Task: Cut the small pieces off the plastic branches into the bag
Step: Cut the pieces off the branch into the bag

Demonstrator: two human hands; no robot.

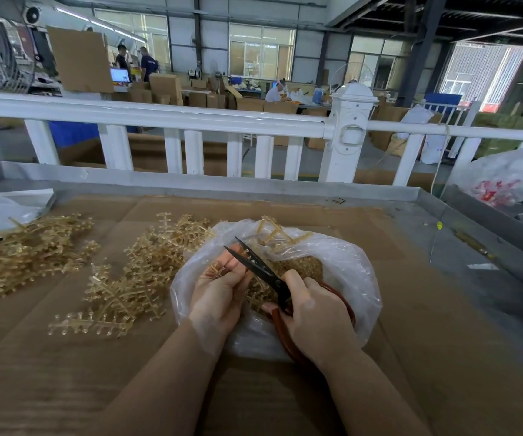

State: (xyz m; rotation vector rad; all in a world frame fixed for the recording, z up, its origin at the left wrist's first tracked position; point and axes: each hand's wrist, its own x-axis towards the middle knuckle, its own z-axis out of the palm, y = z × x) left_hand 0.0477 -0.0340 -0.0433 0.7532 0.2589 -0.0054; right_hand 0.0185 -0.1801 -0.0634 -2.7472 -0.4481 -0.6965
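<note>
Right hand (312, 313) grips scissors (260, 267); left hand (222, 287) pinches branch (217, 269) over bag (342, 265)

left hand (219, 287): grip pinched, fingers extended | right hand (312, 313): grip curled closed

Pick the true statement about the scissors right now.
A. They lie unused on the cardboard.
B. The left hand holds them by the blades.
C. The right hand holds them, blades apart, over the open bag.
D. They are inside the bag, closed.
C: the right hand grips the red handles of the scissors, blades parted over the bag, beside the left hand holding a plastic branch.
</note>
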